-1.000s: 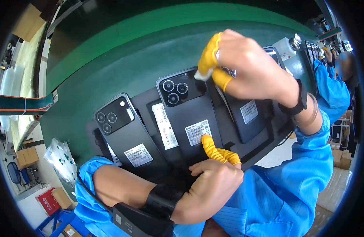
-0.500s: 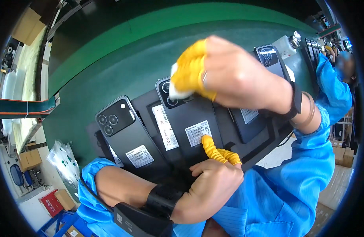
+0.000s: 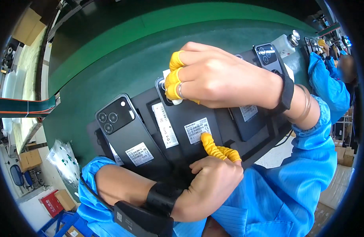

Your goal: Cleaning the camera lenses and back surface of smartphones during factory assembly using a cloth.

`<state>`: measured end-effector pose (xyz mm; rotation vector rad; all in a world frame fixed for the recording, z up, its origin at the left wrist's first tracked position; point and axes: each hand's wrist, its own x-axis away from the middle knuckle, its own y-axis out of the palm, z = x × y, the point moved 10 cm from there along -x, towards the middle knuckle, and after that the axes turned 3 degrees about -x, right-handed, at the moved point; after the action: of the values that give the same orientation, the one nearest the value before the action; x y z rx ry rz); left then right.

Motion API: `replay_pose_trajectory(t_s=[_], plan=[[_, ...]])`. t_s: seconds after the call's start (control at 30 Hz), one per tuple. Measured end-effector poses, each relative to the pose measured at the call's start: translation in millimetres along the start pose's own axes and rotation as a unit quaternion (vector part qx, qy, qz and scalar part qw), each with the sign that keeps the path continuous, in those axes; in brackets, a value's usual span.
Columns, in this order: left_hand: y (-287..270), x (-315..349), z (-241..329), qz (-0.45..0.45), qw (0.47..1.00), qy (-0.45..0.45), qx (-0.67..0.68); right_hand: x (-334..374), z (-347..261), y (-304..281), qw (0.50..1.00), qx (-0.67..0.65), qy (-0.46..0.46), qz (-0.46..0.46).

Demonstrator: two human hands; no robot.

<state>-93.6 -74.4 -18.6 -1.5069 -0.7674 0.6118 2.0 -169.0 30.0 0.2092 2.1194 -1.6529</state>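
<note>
A dark smartphone (image 3: 194,112) lies back up in the middle, a white label (image 3: 197,130) on its back. My left hand (image 3: 215,173), yellow covers on its fingers, holds it at the lower end; one fingertip presses the label, and the other fingers are partly hidden. Over the phone's camera end, my right hand (image 3: 213,75) is closed on a white wipe (image 3: 177,101), of which only small bits show between yellow-covered fingers. To the left, another smartphone (image 3: 128,134) rests back up. Partly beneath my right arm lie a third phone (image 3: 249,124) and one farther right (image 3: 266,55).
The phones rest on a black tray (image 3: 146,103) on the green table (image 3: 87,83). A bottle with a metal top (image 3: 285,45) stands at the back right. Clear plastic bags (image 3: 63,162) lie at the left edge. A person in a blue sleeve (image 3: 328,83) sits at far right.
My right hand has shifted slightly down and left, its fingers now closer to the phone's camera end. My left hand has stayed in place. The person at right has moved a little.
</note>
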Motion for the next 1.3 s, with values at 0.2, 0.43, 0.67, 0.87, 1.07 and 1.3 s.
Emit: replay_pose_trajectory(t_s=[0.2,0.43,0.67,0.87,1.07,1.3], plan=[[1,3,-1,-0.005,1.0,0.02,0.001,4,27,-8,0.995,0.05,0.083,-0.029],[0,2,-1,-0.021,0.999,0.028,-0.003,4,10,-11,0.997,-0.007,0.068,0.03],[-4,1,-4,0.022,1.0,0.0,0.013,24,35,-24,0.987,0.094,0.124,0.027],[1,3,1,-0.017,0.999,0.033,0.001,12,1,0,0.999,-0.03,0.033,-0.001],[-1,-1,-1,0.012,1.0,0.0,0.003,5,9,-2,1.0,0.002,0.028,-0.014],[-3,0,-1,0.022,1.0,-0.008,0.005,5,-2,4,0.994,0.085,-0.057,-0.029]])
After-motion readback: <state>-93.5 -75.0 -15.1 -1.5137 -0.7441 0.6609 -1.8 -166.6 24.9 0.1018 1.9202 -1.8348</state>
